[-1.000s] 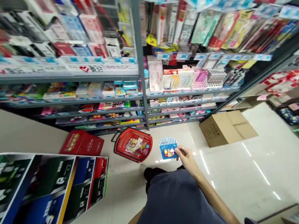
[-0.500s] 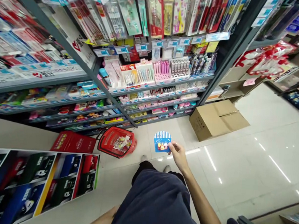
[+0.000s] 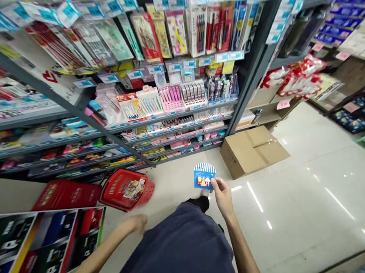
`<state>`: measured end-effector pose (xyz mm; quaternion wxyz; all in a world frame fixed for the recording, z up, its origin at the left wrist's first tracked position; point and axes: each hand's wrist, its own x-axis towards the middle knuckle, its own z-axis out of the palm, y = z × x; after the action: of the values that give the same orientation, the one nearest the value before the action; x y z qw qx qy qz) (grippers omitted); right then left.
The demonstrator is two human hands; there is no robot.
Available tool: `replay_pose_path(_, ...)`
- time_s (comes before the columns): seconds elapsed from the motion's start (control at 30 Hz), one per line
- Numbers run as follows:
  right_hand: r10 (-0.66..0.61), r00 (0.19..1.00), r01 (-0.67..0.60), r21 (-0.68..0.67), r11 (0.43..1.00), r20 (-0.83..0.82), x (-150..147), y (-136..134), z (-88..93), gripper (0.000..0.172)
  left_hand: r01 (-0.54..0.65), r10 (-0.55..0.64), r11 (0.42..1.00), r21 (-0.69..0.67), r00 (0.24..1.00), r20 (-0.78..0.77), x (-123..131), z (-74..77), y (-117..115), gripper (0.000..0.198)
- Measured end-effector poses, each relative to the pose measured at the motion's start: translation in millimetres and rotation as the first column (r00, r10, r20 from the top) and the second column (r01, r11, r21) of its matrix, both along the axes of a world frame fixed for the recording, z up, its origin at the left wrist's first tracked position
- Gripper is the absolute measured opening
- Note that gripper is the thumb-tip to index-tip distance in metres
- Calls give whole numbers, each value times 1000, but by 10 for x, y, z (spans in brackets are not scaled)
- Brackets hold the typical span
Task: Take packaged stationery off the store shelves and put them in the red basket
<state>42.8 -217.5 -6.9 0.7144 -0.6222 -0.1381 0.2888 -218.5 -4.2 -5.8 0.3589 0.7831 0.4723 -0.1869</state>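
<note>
My right hand pinches a small flat blue packet by its lower right edge, thumb on the front. The packet has a rounded top with blue and white stripes and small cartoon pictures below; what is inside cannot be seen. It is held out over the floor in front of my body. My left hand hangs at my left side, smeared by motion, so its fingers are unclear. Nearest to it is a red shopping basket on the floor, with several printed packets inside.
Stationery shelves with pens and hanging packs run along the front. A cardboard box stands on the floor by the shelf end. A red box lies beyond the basket, and a display of boxed goods is at lower left.
My left hand has come forward and up into view beside my body. The packet stays in my right hand. My view has shifted, and the basket and shelves now appear further left.
</note>
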Motion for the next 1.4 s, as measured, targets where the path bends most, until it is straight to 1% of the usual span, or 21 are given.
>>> replay_pose_path(0.07, -10, 999, 11, -38, 999, 37, 246, -68, 135, 36, 62, -63, 998, 14, 997, 52, 623, -145, 222, 26)
replay_pose_path(0.1, -11, 998, 14, -56, 998, 54, 377, -108, 192, 37, 108, -109, 994, 9, 986, 126, 1004, -186, 288, 20)
replay_pose_path(0.13, -13, 997, 18, -76, 997, 71, 512, -154, 234, 37, 155, -149, 988, -8, 961, 231, 1413, -201, 303, 18)
replay_pose_path(0.17, -22, 996, 31, -96, 995, 87, 647, -209, 261, 38, 218, -180, 974, -59, 907, 381, 1830, -190, 260, 25)
replay_pose_path(0.2, -45, 994, 57, -115, 992, 104, 782, -272, 270, 39, 270, -154, 952, -144, 830, 536, 2231, -157, 157, 38)
replay_pose_path(0.23, -82, 990, 97, -129, 987, 119, 914, -344, 263, 40, 278, -39, 923, -266, 755, 654, 2598, -107, 3, 49)
replay_pose_path(0.27, -125, 983, 143, -141, 980, 131, 1043, -421, 241, 41, 286, 108, 867, -408, 691, 715, 2915, -50, -188, 58)
replay_pose_path(0.3, -167, 976, 188, -150, 971, 139, 1168, -502, 204, 42, 312, 226, 788, -531, 655, 720, 3176, 5, -401, 64)
replay_pose_path(0.33, -202, 969, 224, -159, 962, 141, 1292, -581, 156, 44, 336, 292, 726, -600, 640, 711, 3381, 47, -617, 69)
replay_pose_path(0.4, -246, 960, 268, -176, 947, 133, 1541, -719, 33, 46, 353, 336, 687, -635, 620, 708, 3655, 67, -1008, 71)
replay_pose_path(0.5, -219, 972, 231, -167, 959, 88, 1928, -856, -148, 49, 284, 392, 727, -625, 575, 718, 3878, -32, -1398, 67)
replay_pose_path(0.57, -125, 991, 131, -122, 984, 54, 2192, -927, -212, 48, 212, 429, 762, -612, 543, 722, 3995, -82, -1550, 65)
replay_pose_path(0.63, 10, 1000, -8, -65, 998, 29, 2462, -1014, -216, 47, 119, 452, 806, -580, 508, 733, 4119, -62, -1683, 63)
replay_pose_path(0.7, 156, 988, -156, -18, 988, 9, 2732, -1128, -178, 48, 4, 483, 838, -546, 461, 744, 4249, 18, -1853, 59)
replay_pose_path(0.8, 317, 948, -316, 34, 948, -10, 3110, -1327, -83, 47, -142, 546, 832, -536, 370, 751, 4436, 166, -2207, 53)
replay_pose_path(0.93, 359, 933, -357, 125, 926, 6, 3512, -1556, 64, 43, -237, 591, 805, -544, 241, 770, 4640, 330, -2704, 48)
replay_pose_path(1.0, 366, 930, -364, 160, 918, 15, 3659, -1621, 145, 41, -272, 589, 803, -531, 221, 777, 4717, 419, -2878, 44)
replay_pose_path(1.1, 403, 915, -403, 183, 897, 37, 3780, -1630, 263, 37, -344, 568, 805, -484, 209, 796, 4783, 559, -3004, 40)
replay_pose_path(1.2, 460, 886, -463, 199, 864, 61, 3752, -1555, 353, 35, -439, 550, 782, -442, 155, 820, 4749, 646, -3006, 38)
replay_pose_path(1.27, 494, 868, -494, 213, 843, 57, 3666, -1497, 386, 36, -486, 535, 769, -416, 132, 834, 4661, 654, -2982, 37)
replay_pose_path(1.4, 546, 838, -536, 223, 814, 24, 3425, -1421, 415, 38, -527, 520, 760, -380, 143, 842, 4399, 596, -2931, 36)
